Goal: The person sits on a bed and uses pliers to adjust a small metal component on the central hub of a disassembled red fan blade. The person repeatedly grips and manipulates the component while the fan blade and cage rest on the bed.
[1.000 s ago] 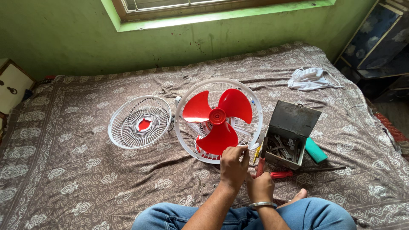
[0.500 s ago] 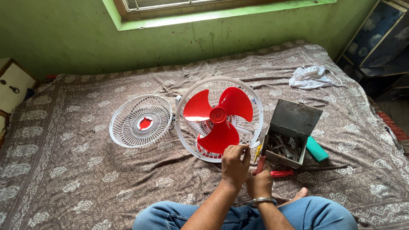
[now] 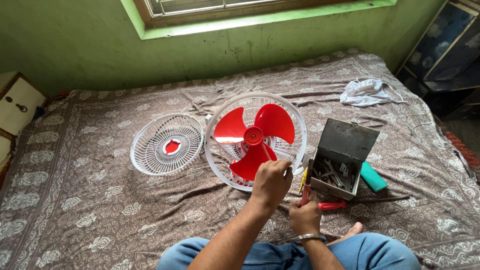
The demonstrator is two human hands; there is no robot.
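Two bare hands work low over a patterned brown bedspread (image 3: 75, 200): the left hand (image 3: 270, 181) is curled, fingers closed at the lower rim of a white fan guard (image 3: 300, 125), though what it pinches there cannot be told, while the right hand (image 3: 304, 217), a metal bangle on its wrist, is closed round the red handle of a tool (image 3: 304, 194) just beside the guard's edge; inside the guard sits a red three-blade fan (image 3: 255, 135), and the detached front grille (image 3: 166, 144) lies flat touching it on the left; an open grey metal toolbox (image 3: 345, 145) of loose spanners stands just right of the hands, with a red-handled screwdriver (image 3: 332, 205) and a teal cylinder (image 3: 373, 176) alongside and a white cloth (image 3: 367, 92) farther off
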